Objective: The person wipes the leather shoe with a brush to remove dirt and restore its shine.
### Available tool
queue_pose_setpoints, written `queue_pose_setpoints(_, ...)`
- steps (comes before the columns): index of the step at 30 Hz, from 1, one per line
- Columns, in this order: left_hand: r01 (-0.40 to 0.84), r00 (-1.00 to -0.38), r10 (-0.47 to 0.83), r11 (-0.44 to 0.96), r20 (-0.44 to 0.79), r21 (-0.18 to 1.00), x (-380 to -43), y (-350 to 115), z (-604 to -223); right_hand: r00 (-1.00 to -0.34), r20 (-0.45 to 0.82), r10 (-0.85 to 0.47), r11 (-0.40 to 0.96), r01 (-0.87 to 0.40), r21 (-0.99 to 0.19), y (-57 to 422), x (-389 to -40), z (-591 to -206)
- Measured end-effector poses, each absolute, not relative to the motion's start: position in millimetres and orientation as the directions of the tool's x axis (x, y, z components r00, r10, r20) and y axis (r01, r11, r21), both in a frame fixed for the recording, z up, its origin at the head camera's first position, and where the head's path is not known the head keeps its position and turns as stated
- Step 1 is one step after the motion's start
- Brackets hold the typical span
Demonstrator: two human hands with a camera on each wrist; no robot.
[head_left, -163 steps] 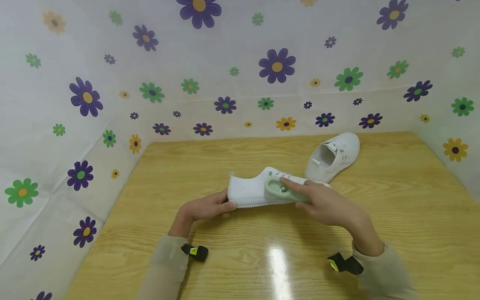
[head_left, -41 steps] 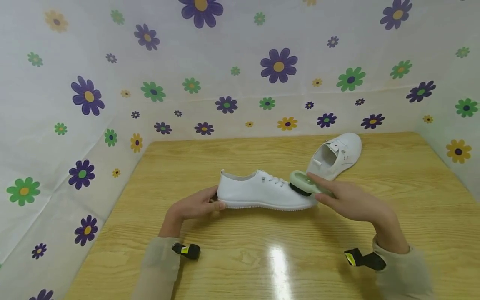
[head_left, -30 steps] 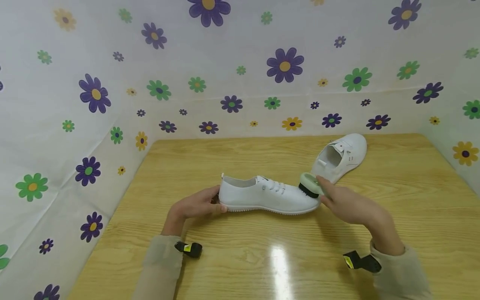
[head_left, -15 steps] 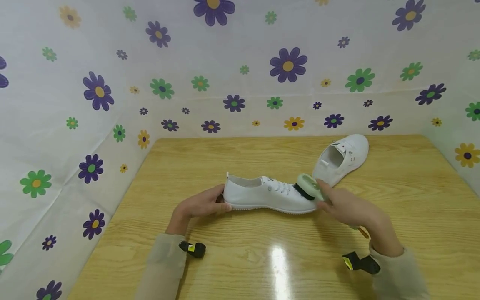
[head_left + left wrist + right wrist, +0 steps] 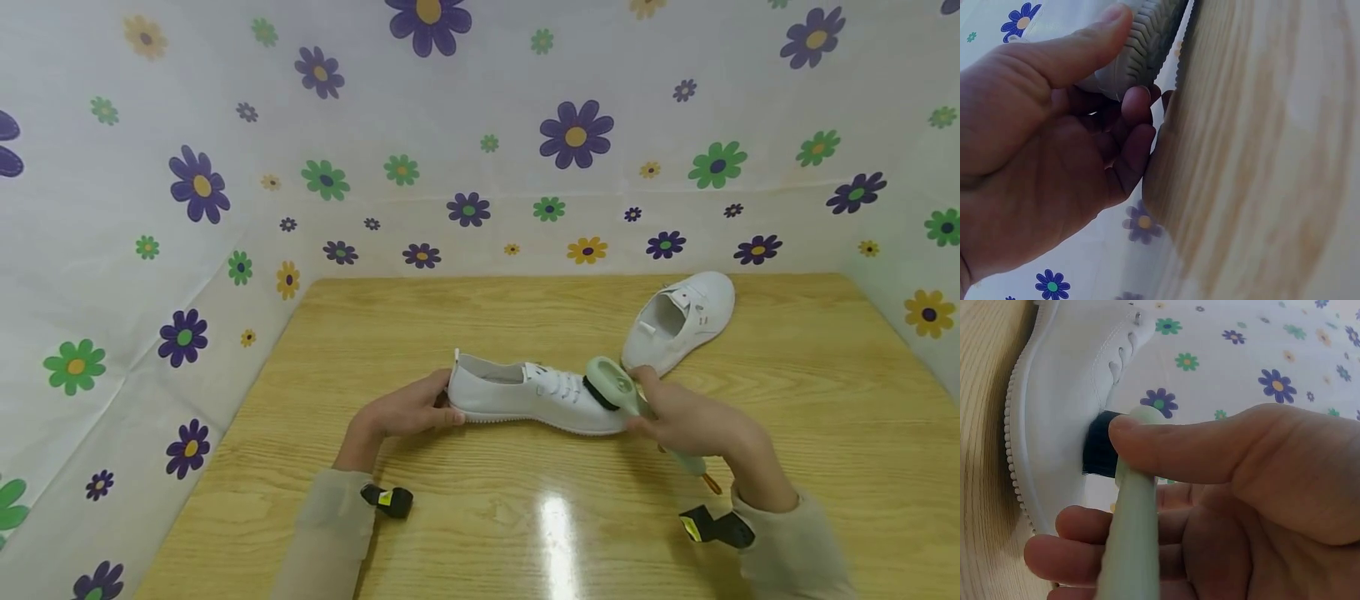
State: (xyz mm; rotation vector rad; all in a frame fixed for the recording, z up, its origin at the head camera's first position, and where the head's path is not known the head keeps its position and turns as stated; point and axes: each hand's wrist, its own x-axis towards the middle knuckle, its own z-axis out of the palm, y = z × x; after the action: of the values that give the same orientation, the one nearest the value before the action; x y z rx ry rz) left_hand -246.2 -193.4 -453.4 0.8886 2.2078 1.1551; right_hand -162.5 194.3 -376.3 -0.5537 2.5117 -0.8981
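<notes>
A white lace-up shoe [image 5: 517, 400] is held just above the table, its toe pointing right. My left hand [image 5: 405, 407] grips its heel, with the thumb on the near side of the sole; in the left wrist view the curled fingers [image 5: 1137, 106] sit under the ribbed sole. My right hand [image 5: 693, 421] grips a pale green shoe brush [image 5: 611, 379] by its handle. In the right wrist view the thumb presses the back of the brush head, and the dark bristles [image 5: 1100, 447] touch the shoe's upper near the toe, below the laces.
A second white shoe [image 5: 682, 321] lies on the wooden table [image 5: 450, 517] at the back right, close behind the brush. Flower-printed white cloth [image 5: 495, 100] hangs behind the table and at both sides.
The brush has gone from the shoe's near side to its toe, then shifted slightly left and back towards the laces. The left hand keeps hold of the heel; the second shoe lies unmoved.
</notes>
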Motion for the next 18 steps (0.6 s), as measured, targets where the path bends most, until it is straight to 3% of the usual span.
queue_pose_setpoints(6, 0.357, -0.653, 0.752, 0.413, -0.092, 0.838, -247, -191, -455, -0.828, -0.24, -0.507, 0.702, -0.234, -0.673, 194, -161, -376)
queue_pose_setpoints(13, 0.359, -0.672, 0.732, 0.454, -0.112, 0.816, -244, -187, -450, -0.842, -0.277, -0.464, 0.793, -0.255, -0.553, 219, -166, -380)
queue_pose_setpoints(18, 0.353, -0.685, 0.719, 0.467, -0.117, 0.811, -243, -187, -448, -0.839, -0.253, -0.482, 0.784, -0.285, -0.552, 217, -169, -382)
